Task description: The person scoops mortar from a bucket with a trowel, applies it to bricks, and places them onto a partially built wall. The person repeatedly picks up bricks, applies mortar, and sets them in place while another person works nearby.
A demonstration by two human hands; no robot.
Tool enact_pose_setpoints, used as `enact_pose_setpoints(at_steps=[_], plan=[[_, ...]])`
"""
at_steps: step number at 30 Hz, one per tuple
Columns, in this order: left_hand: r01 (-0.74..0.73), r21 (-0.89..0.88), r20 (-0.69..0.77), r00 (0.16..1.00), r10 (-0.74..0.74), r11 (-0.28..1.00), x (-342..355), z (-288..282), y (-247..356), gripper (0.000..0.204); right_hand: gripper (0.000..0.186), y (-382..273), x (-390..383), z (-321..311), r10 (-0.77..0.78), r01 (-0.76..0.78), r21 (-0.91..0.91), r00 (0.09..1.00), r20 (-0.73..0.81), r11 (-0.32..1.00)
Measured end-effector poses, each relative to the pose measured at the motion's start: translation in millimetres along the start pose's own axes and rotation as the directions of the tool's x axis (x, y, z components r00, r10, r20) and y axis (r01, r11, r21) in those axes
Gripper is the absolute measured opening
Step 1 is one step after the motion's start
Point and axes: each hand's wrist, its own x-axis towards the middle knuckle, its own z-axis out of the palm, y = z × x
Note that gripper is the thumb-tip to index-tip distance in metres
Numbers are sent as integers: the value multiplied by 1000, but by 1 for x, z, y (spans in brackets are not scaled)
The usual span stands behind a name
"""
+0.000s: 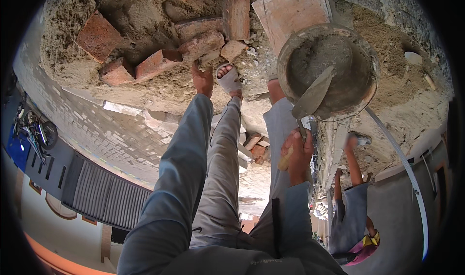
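My left hand point(202, 81) reaches down to a row of rough red bricks point(152, 63) bedded in grey-brown mortar; its fingertips are at a small broken piece point(209, 56), whether gripping it I cannot tell. My right hand point(298, 151) is closed on the wooden handle of a trowel point(312, 93), whose mortar-coated blade reaches over a round bucket point(361, 57) holding wet grey mortar. A flat reddish slab point(286, 11) lies behind the bucket. My sandalled foot point(227, 81) stands beside my left hand.
A co-worker in grey point(351, 217) works at lower right. Loose brick pieces point(259, 149) lie below the ledge. A long pale bar point(407, 173) runs down the right. A parked motorbike point(36, 129) and slatted gate point(101, 188) are at left, beyond paving.
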Motion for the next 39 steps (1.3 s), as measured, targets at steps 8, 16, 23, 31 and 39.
enact_pose_setpoints(at_steps=[8, 16, 23, 31, 39], plan=[[45, 219, -41, 998, -37, 975, 25, 2, 8, 57, 19, -2, 9, -4, 29, -34, 96, 998, 48, 995], [79, -145, 135, 989, -59, 986, -16, -30, 53, 38, 20, -9, 8, -7, -3, -9, 112, 994, 109, 994], [414, -384, 560, 815, -149, 825, -54, -132, 134, 41, 28, -54, -29, -12, -519, 516, -486, 843, 142, 705], [357, -445, 670, 742, 41, 822, -121, -222, 259, 32, 43, -117, -27, -55, -322, 287, -761, 940, 108, 582], [-130, -321, 701, 634, 328, 938, -234, -239, 412, 25, 53, -97, -84, -88, -250, 233, -176, 965, -78, 956]])
